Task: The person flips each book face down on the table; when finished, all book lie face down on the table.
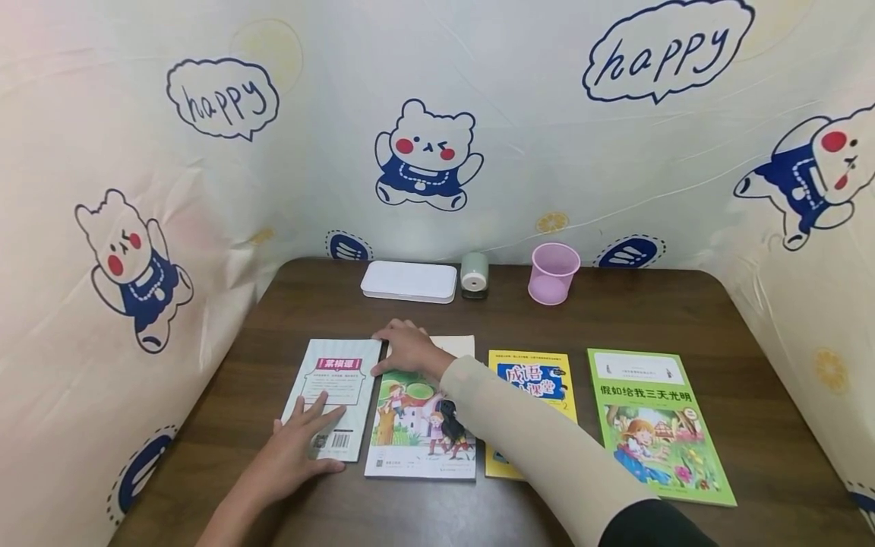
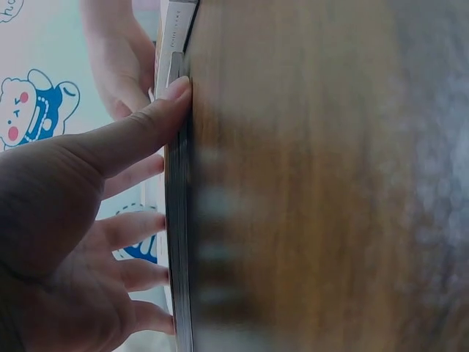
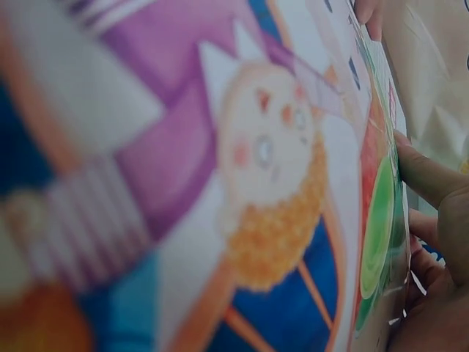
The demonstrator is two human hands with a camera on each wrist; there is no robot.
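My left hand (image 1: 290,448) rests with spread fingers on the pale blue book (image 1: 335,410) at the left, its thumb at the near edge. In the left wrist view, the left hand (image 2: 80,242) has its fingertips on that book's cover. My right hand (image 1: 410,351) lies over the top of the illustrated book (image 1: 420,425) beside it, fingertips reaching the pale book's upper right corner. Close up in the right wrist view, the right hand (image 3: 440,242) touches near the illustrated book's far edge, its fingers partly hidden.
Right of these lie a yellow book (image 1: 533,365), partly under the beige sleeve (image 1: 540,441), and a green book (image 1: 659,425). Along the back of the table (image 1: 649,311) stand a white case (image 1: 409,281), a small green-and-white device (image 1: 475,273) and a pink cup (image 1: 554,273).
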